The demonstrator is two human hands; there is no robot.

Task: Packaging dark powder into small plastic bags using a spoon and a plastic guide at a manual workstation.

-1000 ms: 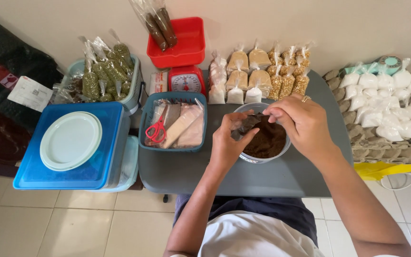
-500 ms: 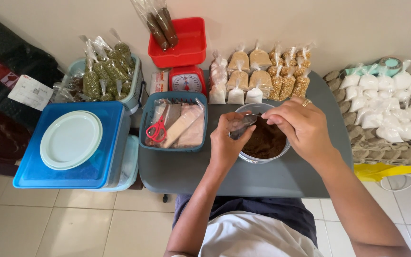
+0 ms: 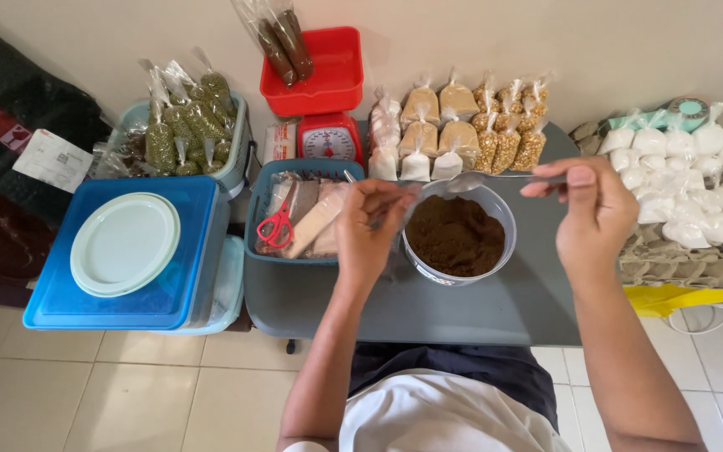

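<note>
a round clear bowl (image 3: 495, 219) of dark brown powder (image 3: 455, 238) sits near the middle of the grey table (image 3: 462, 310), just in front of the person; a metal spoon (image 3: 495, 179) is held level over the bowl's far rim, its scoop toward the left; the right hand (image 3: 589, 213) pinches the spoon's handle between thumb and fingertips, the remaining fingers curled in; the left hand (image 3: 371, 228) is at the bowl's left rim, fingers bent and closed on what looks like a small clear plastic bag (image 3: 401, 219), though the bag is hard to make out; just left of the bowl, a blue basket (image 3: 263, 251) holds red-handled scissors (image 3: 274, 227) and flat packets; behind the bowl, rows of small tied bags of pale powders and grains (image 3: 453, 125) stand by the wall; a red kitchen scale (image 3: 329, 138) stands beside them with a red tray (image 3: 318, 79) on top, holding long bags of dark sticks (image 3: 282, 42); further left, a pale tub (image 3: 236, 163) is packed with bags of green seeds (image 3: 186, 125); a blue lidded box (image 3: 140, 293) carries a round pale green lid (image 3: 125, 243); at the right edge, white filled bags (image 3: 696, 180) are heaped on a woven tray (image 3: 679, 268); a yellow cloth (image 3: 684, 298) hangs below it
</note>
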